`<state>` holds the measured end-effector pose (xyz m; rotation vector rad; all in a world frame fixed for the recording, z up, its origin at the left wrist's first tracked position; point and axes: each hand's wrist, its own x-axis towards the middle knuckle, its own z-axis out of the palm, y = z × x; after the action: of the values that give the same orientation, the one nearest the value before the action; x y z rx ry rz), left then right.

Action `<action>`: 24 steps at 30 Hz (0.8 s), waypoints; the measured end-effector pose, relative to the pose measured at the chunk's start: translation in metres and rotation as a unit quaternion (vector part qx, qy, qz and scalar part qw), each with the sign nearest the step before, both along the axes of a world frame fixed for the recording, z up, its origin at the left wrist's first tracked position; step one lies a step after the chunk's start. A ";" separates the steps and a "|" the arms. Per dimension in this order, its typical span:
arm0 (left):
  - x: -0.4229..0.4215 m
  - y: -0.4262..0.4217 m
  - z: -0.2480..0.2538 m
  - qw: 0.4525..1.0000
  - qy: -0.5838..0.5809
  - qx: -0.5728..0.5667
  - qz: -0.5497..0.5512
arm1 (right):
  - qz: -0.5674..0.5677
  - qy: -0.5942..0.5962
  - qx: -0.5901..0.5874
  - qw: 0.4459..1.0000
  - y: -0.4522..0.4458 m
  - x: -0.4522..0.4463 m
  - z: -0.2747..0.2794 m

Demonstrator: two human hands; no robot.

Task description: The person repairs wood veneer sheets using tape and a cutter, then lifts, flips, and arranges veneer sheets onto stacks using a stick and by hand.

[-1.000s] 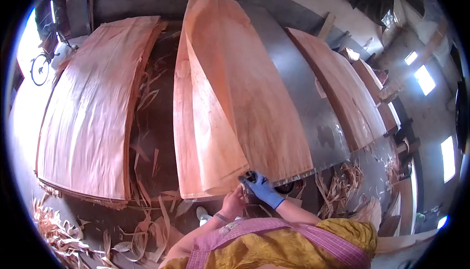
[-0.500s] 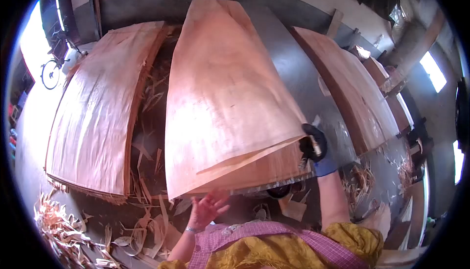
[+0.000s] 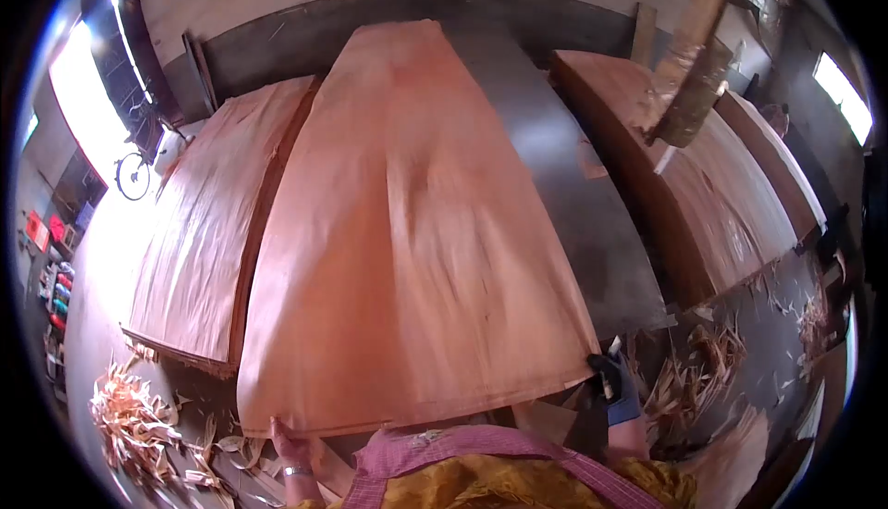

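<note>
A wide, thin wood sheet (image 3: 416, 231) spreads over the middle table, its near edge just in front of my body. My bare left hand (image 3: 289, 444) is at the sheet's near left corner, fingers closed on the edge. At the near right corner my right hand (image 3: 610, 384), in a blue and black glove, pinches the edge. Between the two hands the sheet hangs fairly flat, with a soft crease running along its middle.
Stacks of wood sheets stand at the left (image 3: 217, 231) and right (image 3: 684, 185). A dark metal surface (image 3: 592, 241) shows beside the middle sheet. Wood shavings (image 3: 134, 416) lie on the floor. A wooden post (image 3: 689, 55) juts in at the upper right.
The sheet was folded over and now lies spread out. My left hand was off it with fingers apart and has moved left to its corner. My right hand still holds the right corner, now lower.
</note>
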<state>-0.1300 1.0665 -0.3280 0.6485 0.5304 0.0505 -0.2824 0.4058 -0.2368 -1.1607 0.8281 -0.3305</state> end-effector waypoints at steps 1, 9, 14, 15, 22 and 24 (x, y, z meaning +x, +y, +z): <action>-0.002 -0.003 -0.019 0.998 -0.028 0.008 -0.048 | 0.000 0.006 0.003 1.000 -0.007 -0.005 0.001; 0.087 -0.131 -0.020 0.988 0.072 0.077 -0.112 | 0.011 0.065 -0.135 0.989 -0.119 0.039 -0.120; 0.191 -0.171 -0.087 0.977 -0.019 0.081 -0.198 | 0.067 0.174 -0.152 0.970 -0.157 0.098 -0.035; 0.205 -0.177 -0.094 0.974 -0.022 0.090 -0.209 | 0.053 0.191 -0.165 0.966 -0.177 0.108 -0.038; 0.193 -0.256 -0.111 0.964 0.163 0.191 -0.088 | -0.021 0.296 -0.660 0.690 -0.163 0.020 -0.130; 0.185 -0.264 -0.105 0.954 0.203 0.214 -0.057 | -0.004 0.334 -0.622 0.709 -0.128 -0.014 -0.145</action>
<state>0.0548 0.8026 -0.4327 1.1256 0.8899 -0.0810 -0.2968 0.2775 -0.3816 -2.6671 1.2760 -0.5043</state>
